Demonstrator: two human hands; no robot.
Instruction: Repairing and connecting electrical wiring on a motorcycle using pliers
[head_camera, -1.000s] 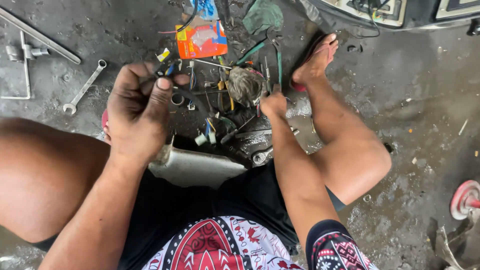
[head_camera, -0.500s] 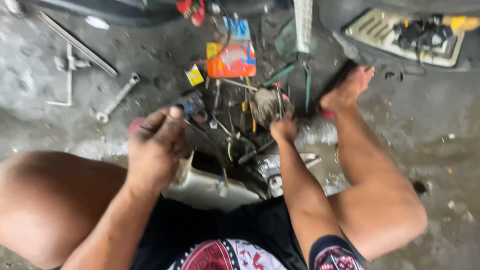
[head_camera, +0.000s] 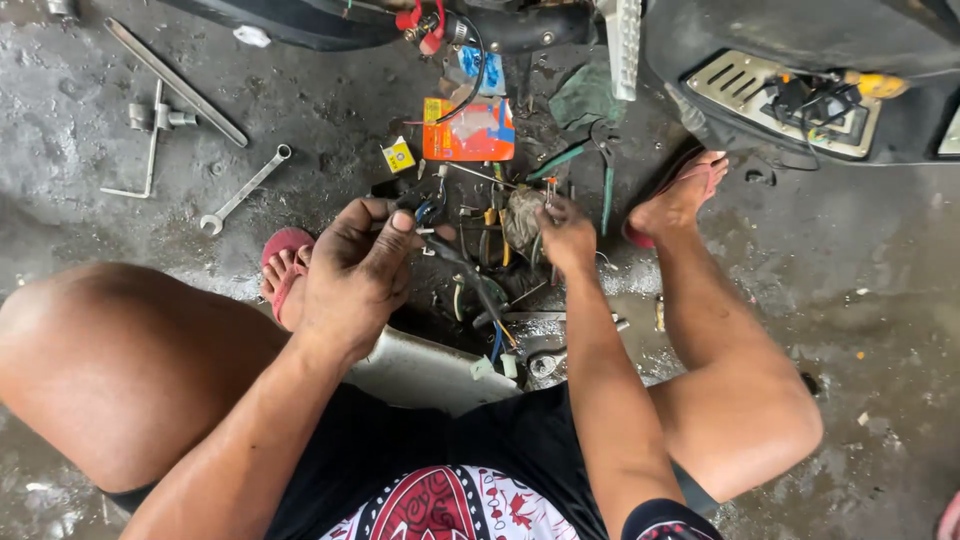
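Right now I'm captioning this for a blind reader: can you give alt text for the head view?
A seated person's left hand pinches small wires while the right hand reaches into scattered tools on a wet concrete floor; a wrench lies left.

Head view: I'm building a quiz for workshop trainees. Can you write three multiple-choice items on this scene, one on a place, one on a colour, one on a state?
1. Where does the open-ended wrench lie?
A. On the concrete floor, beyond the left knee
B. In the right hand
C. On the orange packet

2. What colour are the handles of the pliers past the right hand?
A. Red
B. Green
C. White

3. How is the left hand?
A. Flat on the floor
B. Fingers curled, pinching a small wired part
C. Gripping the wrench

Answers: 1 A, it rests alone on the floor; 2 B, both handles show green; 3 B, thumb and fingers close around the part.
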